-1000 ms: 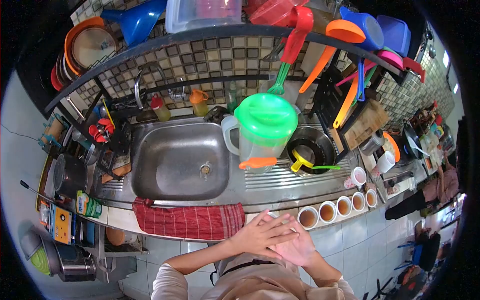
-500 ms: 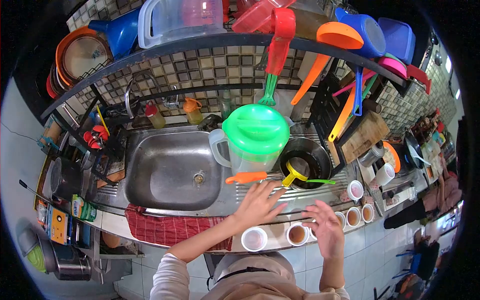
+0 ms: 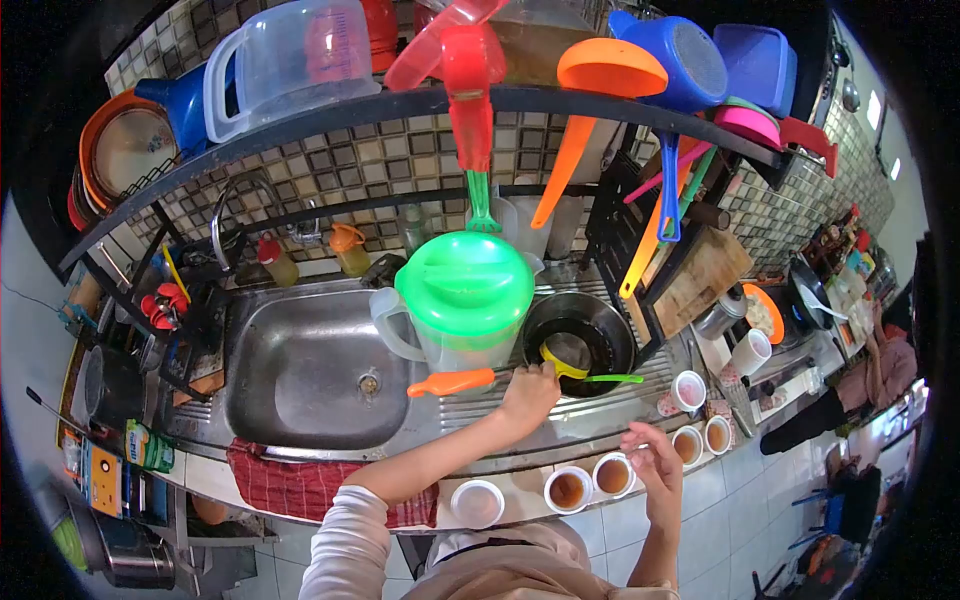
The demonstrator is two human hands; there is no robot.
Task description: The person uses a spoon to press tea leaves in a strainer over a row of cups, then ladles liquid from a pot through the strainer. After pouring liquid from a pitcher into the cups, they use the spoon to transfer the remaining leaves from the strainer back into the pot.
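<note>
My left hand (image 3: 530, 400) is closed around the handle end of a yellow strainer (image 3: 566, 354), whose mesh bowl rests in a dark pot (image 3: 578, 335) of dark liquid. A green handle (image 3: 614, 378) lies across the pot's rim. My right hand (image 3: 653, 462) is raised over the counter edge with fingers apart and holds nothing. Cups of brown liquid (image 3: 568, 490) stand beside it, and a pale cup (image 3: 477, 504) is further left. Left of the pot stands a jug with a green lid (image 3: 465, 285). An orange-handled tool (image 3: 452, 383) lies in front of the jug.
A steel sink (image 3: 315, 370) is at the left, with a red cloth (image 3: 290, 482) on its front edge. Ladles (image 3: 565, 170) hang from the rack overhead. More cups (image 3: 688, 391) stand at the right. Another person (image 3: 868, 375) is at the far right.
My left hand has gone from open above the counter to closed on the strainer's handle. My right hand stays raised beside the cups. The whole view has shifted somewhat.
</note>
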